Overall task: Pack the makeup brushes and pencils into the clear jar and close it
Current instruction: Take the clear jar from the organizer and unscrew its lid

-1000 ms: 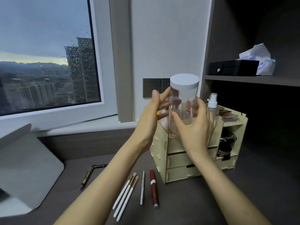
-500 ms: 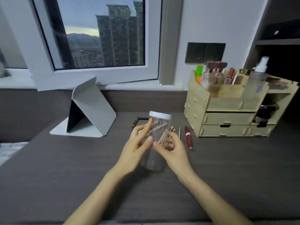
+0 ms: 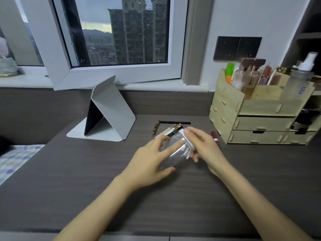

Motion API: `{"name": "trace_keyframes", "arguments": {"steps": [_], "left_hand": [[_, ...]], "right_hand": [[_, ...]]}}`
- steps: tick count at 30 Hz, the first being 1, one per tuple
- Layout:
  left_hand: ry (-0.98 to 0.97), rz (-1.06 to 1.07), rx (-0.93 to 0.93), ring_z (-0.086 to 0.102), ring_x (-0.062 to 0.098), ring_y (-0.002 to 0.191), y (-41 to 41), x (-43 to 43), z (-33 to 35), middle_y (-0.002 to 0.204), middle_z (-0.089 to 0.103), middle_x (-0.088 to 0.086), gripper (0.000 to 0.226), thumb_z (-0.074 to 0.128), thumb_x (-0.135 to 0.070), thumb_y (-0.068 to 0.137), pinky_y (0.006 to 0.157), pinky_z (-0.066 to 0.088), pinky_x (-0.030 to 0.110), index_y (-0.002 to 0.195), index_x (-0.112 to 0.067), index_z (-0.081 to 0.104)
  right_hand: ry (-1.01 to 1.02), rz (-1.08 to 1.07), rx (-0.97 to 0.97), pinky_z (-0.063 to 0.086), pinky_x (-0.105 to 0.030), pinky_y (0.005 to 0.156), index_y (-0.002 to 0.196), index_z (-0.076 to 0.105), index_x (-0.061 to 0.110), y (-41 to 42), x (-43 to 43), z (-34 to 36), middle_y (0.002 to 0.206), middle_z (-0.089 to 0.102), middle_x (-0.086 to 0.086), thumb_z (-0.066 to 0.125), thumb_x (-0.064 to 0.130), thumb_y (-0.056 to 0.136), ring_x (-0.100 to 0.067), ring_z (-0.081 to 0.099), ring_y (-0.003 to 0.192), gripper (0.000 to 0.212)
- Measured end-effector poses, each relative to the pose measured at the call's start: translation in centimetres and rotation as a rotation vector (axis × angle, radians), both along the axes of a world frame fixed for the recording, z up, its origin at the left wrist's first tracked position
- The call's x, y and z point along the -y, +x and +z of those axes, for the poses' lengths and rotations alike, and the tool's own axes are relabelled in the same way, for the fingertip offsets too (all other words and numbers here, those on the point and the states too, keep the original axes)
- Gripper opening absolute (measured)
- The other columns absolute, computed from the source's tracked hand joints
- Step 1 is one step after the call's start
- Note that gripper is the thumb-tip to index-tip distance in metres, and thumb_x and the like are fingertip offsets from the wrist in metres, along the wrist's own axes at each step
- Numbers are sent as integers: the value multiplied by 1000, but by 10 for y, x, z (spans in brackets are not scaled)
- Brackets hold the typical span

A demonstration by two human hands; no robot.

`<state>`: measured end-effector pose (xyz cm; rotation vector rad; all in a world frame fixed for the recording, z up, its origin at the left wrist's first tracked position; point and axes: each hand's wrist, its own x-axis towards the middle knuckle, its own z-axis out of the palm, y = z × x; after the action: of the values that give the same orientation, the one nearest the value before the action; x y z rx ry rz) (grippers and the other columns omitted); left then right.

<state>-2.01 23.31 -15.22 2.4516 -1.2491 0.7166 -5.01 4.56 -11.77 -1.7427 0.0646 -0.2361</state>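
Left hand (image 3: 152, 160) wraps the clear jar (image 3: 173, 153) body, fingers curled round it, thumb underneath. Jar is tilted, lid end up and to the right, held just above the desk (image 3: 86, 180) mid-scene. Right hand (image 3: 205, 146) fingertips pinch the white lid (image 3: 186, 139); looks like an unscrewing step. Brushes and pencils (image 3: 171, 130) lie just beyond the jar, red pencil (image 3: 215, 139) right of it. Risk: smooth tilted jar slips from the 1-hand grip as the lid breaks free.

- Showing no readable text, brand or number anywhere.
- Bearing a purple label on the spray bottle (image 3: 301, 79), far right, blurred beyond reading.
- Carrying small white print on a dark pencil (image 3: 173, 132), too small for reading.
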Motion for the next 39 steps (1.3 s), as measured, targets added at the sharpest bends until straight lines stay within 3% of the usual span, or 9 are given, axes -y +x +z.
{"name": "trace_keyframes", "arguments": {"steps": [4,8,12,15,21,25,27,30,39], "left_hand": [[89,91,123,56,31,98,-7,17,-10,118,57,14,91,73,-50,63,56,54,34,141,-23,34],[3,55,107,49,26,96,-3,18,-11,114,54,13,83,72,-43,66,52,51,30,139,-23,38],[-121,-67,-64,50,17,94,2,8,-5,110,51,6,78,68,-45,70,72,46,24,140,-34,35],[-228,-139,-210,48,5,87,6,3,1,106,50,-1,80,73,-45,67,76,44,19,138,-37,37],[-9,-123,-20,50,18,93,6,-6,0,112,52,8,77,69,-47,70,74,50,30,139,-35,35],[-109,-91,-22,52,17,94,7,-13,-2,113,51,3,78,70,-47,71,76,50,32,140,-36,34],[-167,-26,8,51,15,95,9,-18,-2,114,47,-1,79,69,-48,71,76,50,31,140,-35,33],[-294,74,9,50,9,95,12,-19,-2,115,47,-3,78,67,-50,69,75,47,25,138,-36,34],[-845,139,-320,50,-14,103,22,-2,-10,117,52,-19,82,74,-41,65,86,38,5,136,-40,32]], "right_hand": [[-58,-130,-78,26,-18,36,67,58,21,3,-5,-17,50,44,2,45,51,89,-13,40,44,40],[-129,-59,-133,25,-17,44,77,59,24,4,-1,-17,36,47,20,39,62,87,3,38,41,44],[-247,47,-24,37,-22,60,85,62,20,0,8,-10,67,57,12,48,55,86,-6,52,65,38],[-269,171,29,40,-24,76,110,57,22,-3,12,-8,86,55,7,51,39,90,-8,53,85,26],[-357,540,2,50,-34,95,123,50,29,-15,45,5,126,51,3,69,2,76,-13,53,115,57],[-220,355,159,51,-25,90,113,54,29,-18,59,6,124,53,-3,75,-7,64,-16,52,116,64],[-107,265,152,53,-23,85,110,55,35,-23,67,1,124,53,-5,75,-6,63,-18,53,114,65],[-166,270,34,48,-34,98,99,56,35,-35,70,-24,122,58,-1,78,-2,66,-18,56,115,54],[-773,116,-91,36,-32,92,88,39,43,-40,73,-68,125,52,11,70,50,59,-17,42,115,43]]}}
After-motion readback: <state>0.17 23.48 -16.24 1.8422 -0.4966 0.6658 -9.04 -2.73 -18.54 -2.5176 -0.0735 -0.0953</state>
